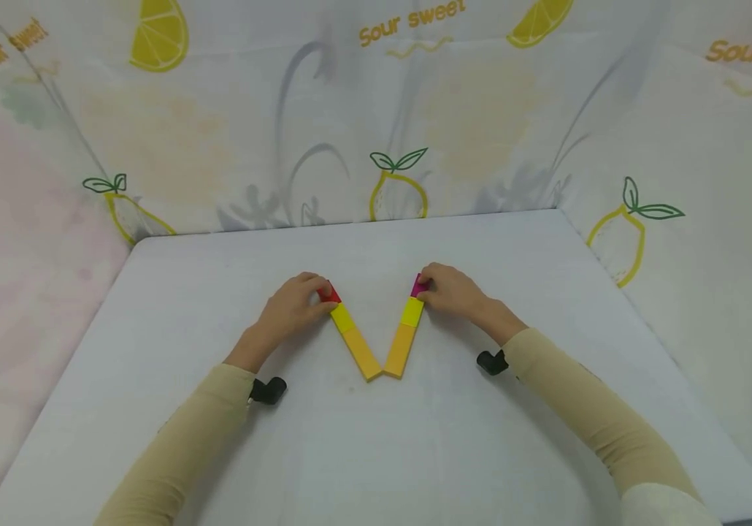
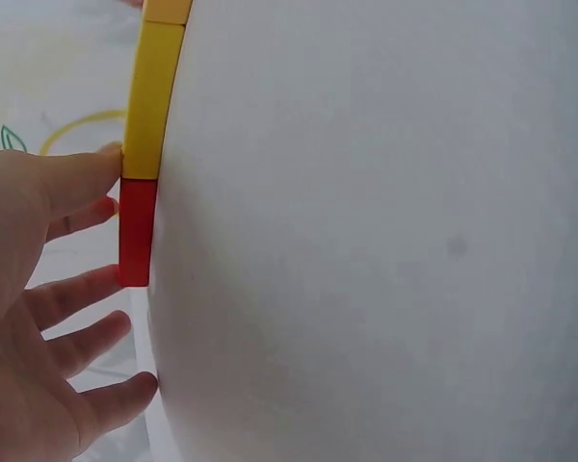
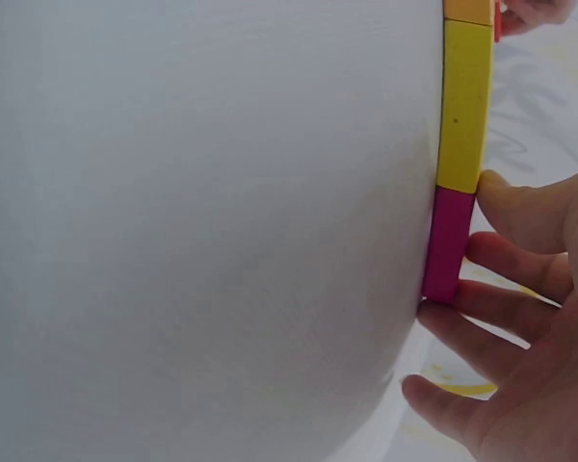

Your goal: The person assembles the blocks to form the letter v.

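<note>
Two rows of flat blocks form a V on the white table, meeting at the near ends of two orange-yellow blocks, the left one [image 1: 363,356] and the right one [image 1: 399,351]. Beyond each lies a bright yellow block, left [image 2: 154,101] and right [image 3: 464,106]. A red block [image 2: 137,231] tops the left row; my left hand [image 1: 292,303] holds it between thumb and fingers, the thumb near its seam with the yellow block. At the right row's far end, my right hand [image 1: 455,292] pinches a magenta block [image 3: 450,245], its thumb also close to the yellow seam.
The white table [image 1: 376,453] stretches around the V on every side. Behind it hangs a lemon-printed cloth [image 1: 481,109], which also covers both sides. A black wrist mount sticks out under each sleeve, left [image 1: 269,391] and right [image 1: 492,362].
</note>
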Tool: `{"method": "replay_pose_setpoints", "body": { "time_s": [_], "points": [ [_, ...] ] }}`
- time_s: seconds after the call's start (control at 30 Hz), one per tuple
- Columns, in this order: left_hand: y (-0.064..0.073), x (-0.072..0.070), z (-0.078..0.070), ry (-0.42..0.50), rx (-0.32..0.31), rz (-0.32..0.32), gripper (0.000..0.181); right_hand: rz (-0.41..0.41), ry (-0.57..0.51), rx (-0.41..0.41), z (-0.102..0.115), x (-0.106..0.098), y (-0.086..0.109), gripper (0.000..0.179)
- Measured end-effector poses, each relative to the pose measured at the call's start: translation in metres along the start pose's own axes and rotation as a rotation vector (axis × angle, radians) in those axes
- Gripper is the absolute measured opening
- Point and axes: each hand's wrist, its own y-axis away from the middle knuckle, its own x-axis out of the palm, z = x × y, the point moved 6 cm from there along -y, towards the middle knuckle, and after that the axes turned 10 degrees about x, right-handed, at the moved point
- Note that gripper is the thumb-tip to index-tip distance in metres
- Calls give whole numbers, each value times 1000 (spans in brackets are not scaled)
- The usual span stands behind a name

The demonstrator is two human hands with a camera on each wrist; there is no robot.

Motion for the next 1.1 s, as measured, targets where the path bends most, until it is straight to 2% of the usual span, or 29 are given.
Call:
{"method": "replay_pose_setpoints", "body": {
  "time_s": [0.43, 0.6, 0.7, 0.83, 0.93, 1.1],
  "points": [
    [-3, 0, -7, -7, -45, -1, 18, -19, 30, -10, 0, -2, 1, 23],
    [-3, 1, -7, -16, -57, 2, 19, -24, 24, 1, -2, -3, 5, 28],
    [-2, 1, -8, -34, -53, 6, 18, -52, 18, 2, -3, -4, 8, 30],
    [1, 0, -11, -59, -44, 4, 17, -114, 16, -41, -3, -7, 12, 32],
    [5, -2, -12, -83, -49, 1, 21, -141, 4, -72, -1, -10, 17, 37],
    [13, -8, -9, -134, -81, -26, 41, -178, 30, -111, 4, -14, 24, 48]
  ]
}}
